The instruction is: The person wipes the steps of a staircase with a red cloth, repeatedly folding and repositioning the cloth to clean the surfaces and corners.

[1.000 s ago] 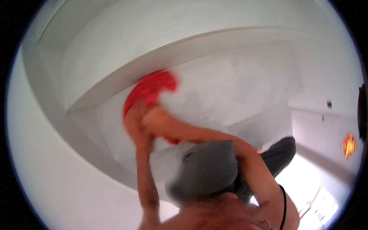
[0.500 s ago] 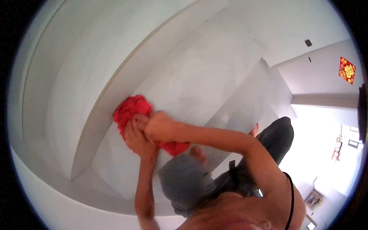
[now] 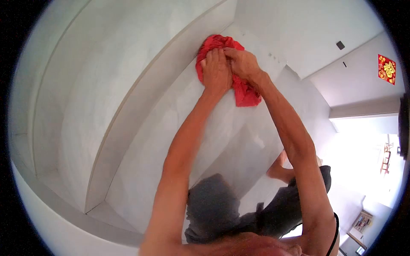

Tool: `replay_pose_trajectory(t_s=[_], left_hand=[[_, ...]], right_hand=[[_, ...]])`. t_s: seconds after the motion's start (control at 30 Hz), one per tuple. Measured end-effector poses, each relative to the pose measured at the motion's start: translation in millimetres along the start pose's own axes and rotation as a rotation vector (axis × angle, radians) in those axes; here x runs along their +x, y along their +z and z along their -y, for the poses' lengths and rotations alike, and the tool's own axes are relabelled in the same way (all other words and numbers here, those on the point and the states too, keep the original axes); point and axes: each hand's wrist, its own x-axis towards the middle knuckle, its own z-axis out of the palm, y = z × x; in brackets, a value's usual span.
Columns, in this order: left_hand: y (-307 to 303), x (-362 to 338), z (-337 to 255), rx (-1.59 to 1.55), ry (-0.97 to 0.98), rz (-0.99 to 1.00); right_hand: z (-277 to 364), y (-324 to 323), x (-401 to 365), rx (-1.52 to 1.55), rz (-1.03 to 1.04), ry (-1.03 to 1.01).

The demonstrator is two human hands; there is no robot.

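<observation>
A crumpled red cloth (image 3: 247, 94) lies on the pale stair tread, against the foot of the riser near its far end. My left hand (image 3: 217, 70) presses on the cloth, its fingers pointing away from me. Beside it, my right hand (image 3: 243, 66) is closed on the cloth, knuckles up, its fingertips close to those of the left. Both arms are stretched out. Part of the cloth trails out below my right hand.
Pale curved steps with a raised riser (image 3: 141, 94) rise on the left. My dark-trousered knees (image 3: 213, 200) and a bare foot (image 3: 279, 170) are near. A white wall (image 3: 294, 25) stands beyond, with a red and gold decoration (image 3: 386, 69) at the right.
Both hands and the red cloth have moved away from me along the riser, up and to the right in view. My arms have straightened, and the bare foot shows more.
</observation>
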Motion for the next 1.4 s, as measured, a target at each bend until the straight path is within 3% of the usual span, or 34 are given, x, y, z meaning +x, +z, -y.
replay_pose_trajectory(t_s=[0.17,0.2,0.37,0.5,0.67,0.77,0.83,0.93,1.03,1.23,1.4], left_hand=[[24.9,6.6,-3.9,-0.008,0.012,0.012],[9.2,-6.0,-12.4,-0.015,-0.029,0.065],[-60.2,-81.9,-15.8,0.042,-0.054,0.135],[-87.3,-92.1,-3.9,-0.060,-0.002,0.228],[-39.7,-36.0,17.7,-0.031,0.148,0.179],[-12.1,6.1,24.7,0.033,0.170,0.201],[-2.1,32.6,19.5,0.107,0.260,0.144],[-5.5,60.6,28.6,-0.015,0.363,0.271],[-9.3,50.1,35.9,-0.054,0.336,0.320],[-16.8,66.6,30.2,-0.028,0.290,0.419],[-12.3,82.3,11.9,-0.073,0.319,0.448]], right_hand=[[-19.7,3.3,-5.4,-0.131,-0.112,-0.032],[-2.1,-4.8,-20.2,-0.152,-0.016,0.012],[59.3,5.5,-89.5,-0.018,-0.061,-0.139],[74.7,8.5,-106.9,-0.057,-0.001,-0.144],[34.8,1.3,-61.6,0.036,0.031,-0.057],[-4.9,1.2,-16.7,0.113,-0.083,-0.116],[-16.0,-2.7,0.9,0.105,-0.031,-0.125],[-22.0,-1.1,6.6,0.129,0.015,-0.044],[-3.8,-5.7,-3.5,0.034,-0.051,0.010],[-24.6,-15.9,1.2,0.385,-0.148,-0.016],[-22.1,-6.3,-0.9,0.420,-0.207,0.043]])
